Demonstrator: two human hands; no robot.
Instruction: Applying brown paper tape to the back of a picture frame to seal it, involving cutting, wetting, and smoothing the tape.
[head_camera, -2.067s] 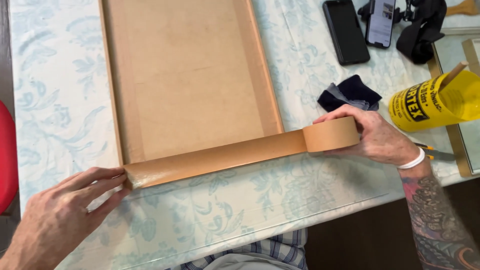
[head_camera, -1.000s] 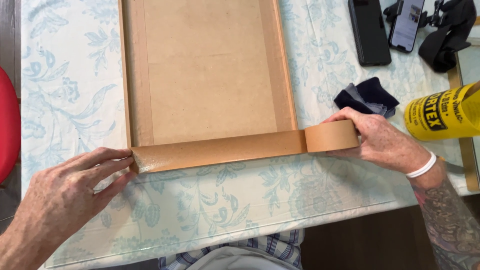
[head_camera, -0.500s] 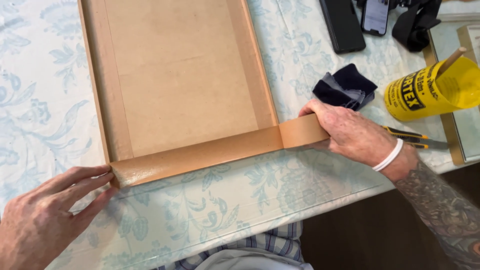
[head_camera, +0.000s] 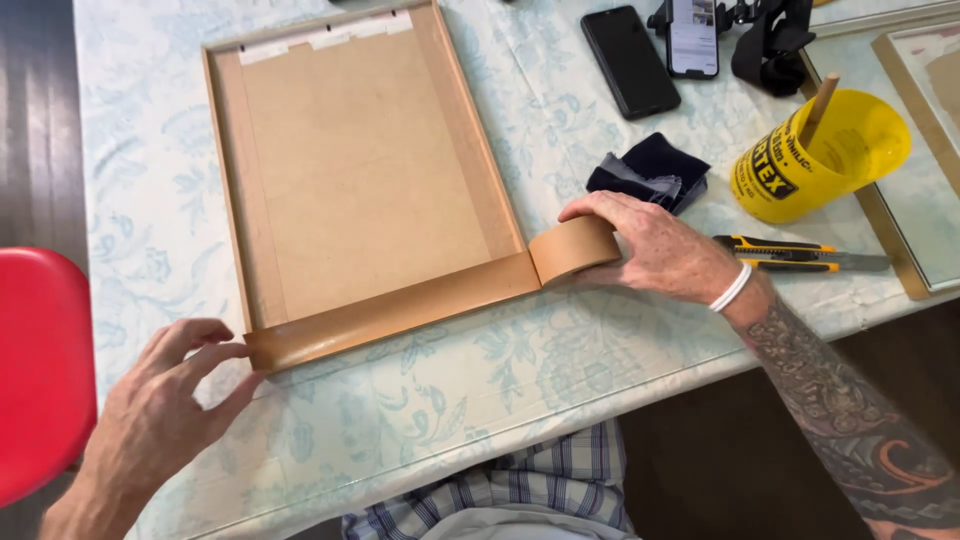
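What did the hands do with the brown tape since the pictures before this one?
The right hand has brought the tape roll down from slightly raised to rest on the tablecloth just past the frame's corner. The left hand has eased back, only its fingertips now touching the strip's end. The strip still runs along the frame's near edge, and the right hand still holds the roll. The knife and yellow cup stayed put.

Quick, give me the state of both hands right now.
Left hand: open, fingertips pressing the free end of the brown tape strip.
Right hand: closed over the tape roll, holding it on the table.
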